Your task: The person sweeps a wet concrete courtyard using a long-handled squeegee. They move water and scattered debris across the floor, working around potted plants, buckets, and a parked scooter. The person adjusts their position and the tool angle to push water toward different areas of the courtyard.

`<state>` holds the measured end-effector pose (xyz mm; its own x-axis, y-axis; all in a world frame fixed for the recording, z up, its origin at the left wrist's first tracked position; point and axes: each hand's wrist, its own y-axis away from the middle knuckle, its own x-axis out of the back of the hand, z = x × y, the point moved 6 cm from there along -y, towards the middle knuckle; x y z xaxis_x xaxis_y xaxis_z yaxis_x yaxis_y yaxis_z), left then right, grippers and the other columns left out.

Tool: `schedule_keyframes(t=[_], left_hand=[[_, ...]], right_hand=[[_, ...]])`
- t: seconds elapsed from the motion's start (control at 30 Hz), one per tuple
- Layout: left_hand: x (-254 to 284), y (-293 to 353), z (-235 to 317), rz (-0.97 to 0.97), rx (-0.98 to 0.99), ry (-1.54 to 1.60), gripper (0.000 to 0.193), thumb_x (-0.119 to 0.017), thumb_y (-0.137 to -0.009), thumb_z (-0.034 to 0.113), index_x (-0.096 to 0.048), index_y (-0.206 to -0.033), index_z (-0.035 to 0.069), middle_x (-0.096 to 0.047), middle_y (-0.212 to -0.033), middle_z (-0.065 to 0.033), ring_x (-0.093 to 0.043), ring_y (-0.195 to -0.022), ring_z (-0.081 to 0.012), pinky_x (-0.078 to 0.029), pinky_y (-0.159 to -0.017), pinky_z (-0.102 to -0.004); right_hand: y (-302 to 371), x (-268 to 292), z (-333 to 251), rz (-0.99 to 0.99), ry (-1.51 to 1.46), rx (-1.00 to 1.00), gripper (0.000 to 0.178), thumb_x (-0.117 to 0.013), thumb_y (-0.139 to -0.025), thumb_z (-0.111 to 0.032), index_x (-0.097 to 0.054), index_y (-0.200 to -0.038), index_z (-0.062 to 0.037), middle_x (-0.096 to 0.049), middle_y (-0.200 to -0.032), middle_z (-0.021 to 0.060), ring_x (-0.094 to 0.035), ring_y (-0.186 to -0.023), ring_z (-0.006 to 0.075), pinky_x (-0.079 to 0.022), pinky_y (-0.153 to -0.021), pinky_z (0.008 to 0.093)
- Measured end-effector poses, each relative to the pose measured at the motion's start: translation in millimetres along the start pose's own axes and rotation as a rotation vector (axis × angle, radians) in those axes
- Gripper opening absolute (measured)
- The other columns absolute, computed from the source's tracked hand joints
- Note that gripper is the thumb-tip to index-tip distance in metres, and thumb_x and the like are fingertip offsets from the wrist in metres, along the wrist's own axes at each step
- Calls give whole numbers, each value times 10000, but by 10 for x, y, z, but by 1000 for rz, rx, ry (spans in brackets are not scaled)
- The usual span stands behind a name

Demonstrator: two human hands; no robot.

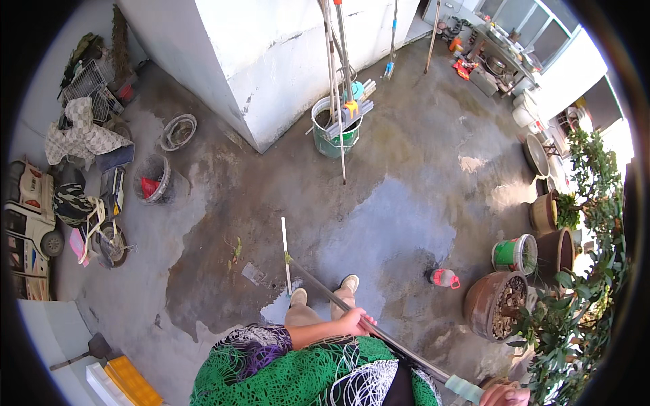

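A long-handled floor squeegee slants across in front of me, its narrow white blade down on the concrete floor just ahead of my feet. My left hand is closed around the middle of the metal pole. At the lower right, my right hand is wrapped round the end of the handle, by its pale green grip. A small green leafy scrap clings at the blade. Left of it lie another bit of greenery and a flat greyish scrap.
Wet patches cover the concrete. A green bucket with poles stands by the white wall corner. On the right are a red-capped bottle, plant pots and a leafy shrub; on the left, a bucket and a parked three-wheeler.
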<state>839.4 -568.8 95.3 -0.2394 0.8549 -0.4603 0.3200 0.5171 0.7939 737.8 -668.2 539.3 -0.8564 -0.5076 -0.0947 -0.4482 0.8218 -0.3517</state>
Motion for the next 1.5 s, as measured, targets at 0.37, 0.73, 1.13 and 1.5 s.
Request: schedule_keyframes(t=[0.37, 0.73, 1.13, 1.5], left_hand=[[-1316, -66, 322, -134, -200, 86, 84, -445, -764, 41, -423, -686, 18, -498, -691, -133, -527, -691, -261, -468, -758, -443], [-2324, -744, 2437, -279, -387, 91, 184, -518, -813, 158, -422, -688, 63, -434, -548, -67, -457, -497, -212, -435, -528, -368], [-2015, -164, 2762, -241, -425, 24, 158, -495, -831, 125, -466, -707, 31, -482, -564, -103, -514, -543, -266, -460, -562, -388], [-1378, 244, 2884, -277, -468, 285, 120, -506, -804, 89, -457, -706, 40, -476, -581, -88, -489, -566, -216, -453, -592, -390]], right_hand=[[-1160, 265, 283, -159, -71, 68, 209, -460, -860, -166, -516, -910, 29, -352, -476, -24, -360, -402, 93, -326, -407, 244], [-1608, -1390, 1215, -627, 178, 121, 217, -518, -854, -142, -532, -791, 65, -453, -495, 39, -423, -420, 148, -347, -401, 278], [-1913, -2166, 1121, -763, -32, 31, 157, -524, -838, -83, -507, -814, 72, -467, -509, 56, -446, -417, 165, -391, -408, 298], [-2045, -2571, 1161, -1027, -270, 10, 154, -535, -810, -58, -505, -816, 93, -503, -560, 82, -470, -418, 167, -419, -418, 299]])
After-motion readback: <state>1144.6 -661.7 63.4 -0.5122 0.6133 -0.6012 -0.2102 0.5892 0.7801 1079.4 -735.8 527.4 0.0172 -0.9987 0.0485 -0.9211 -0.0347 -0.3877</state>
